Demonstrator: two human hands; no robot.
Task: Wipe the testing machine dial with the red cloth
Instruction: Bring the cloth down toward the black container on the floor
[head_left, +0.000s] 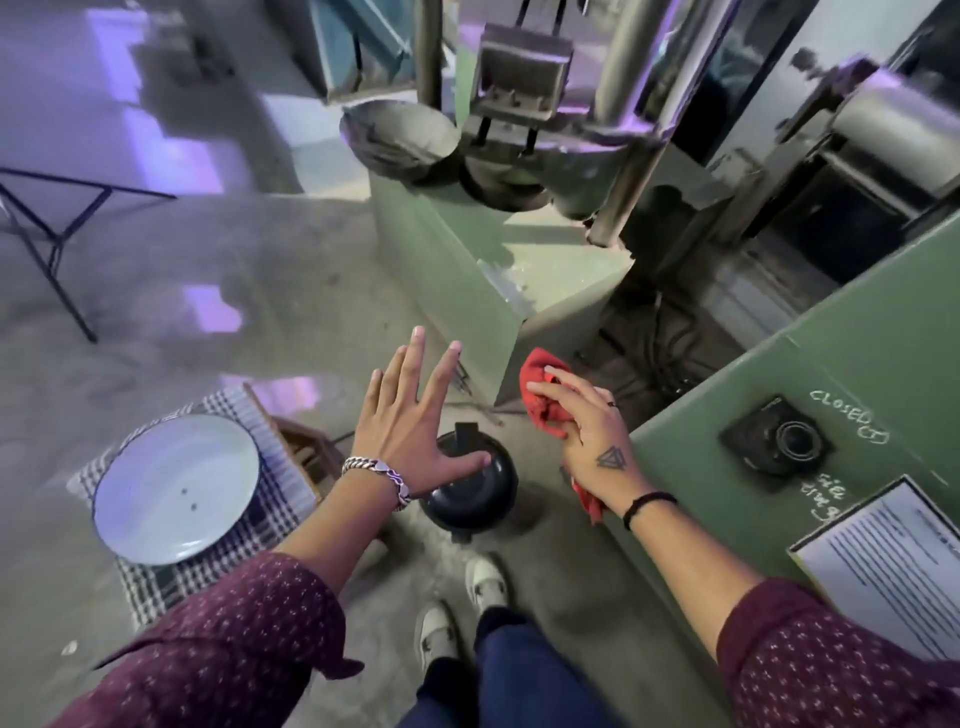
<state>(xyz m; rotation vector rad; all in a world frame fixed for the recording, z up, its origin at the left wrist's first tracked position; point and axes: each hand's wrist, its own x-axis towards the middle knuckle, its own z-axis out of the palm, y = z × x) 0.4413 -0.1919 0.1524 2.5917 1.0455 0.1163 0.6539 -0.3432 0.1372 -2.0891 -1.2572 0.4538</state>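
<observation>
Right hand (589, 436) clutches the crumpled red cloth (543, 392), a corner dangling; left hand (410, 421) spread empty

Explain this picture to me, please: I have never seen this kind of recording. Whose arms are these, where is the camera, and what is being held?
This is one wide-angle camera worn on a person's head, looking down at their own arms and shoes. The right hand grips a bunched red cloth. The left hand is empty, fingers spread. Right of them stands the green testing machine, with chalk writing reading "CLOSED". Lower left, a white enamel basin rests on a checked cloth. A black pot stands on the floor.
</observation>
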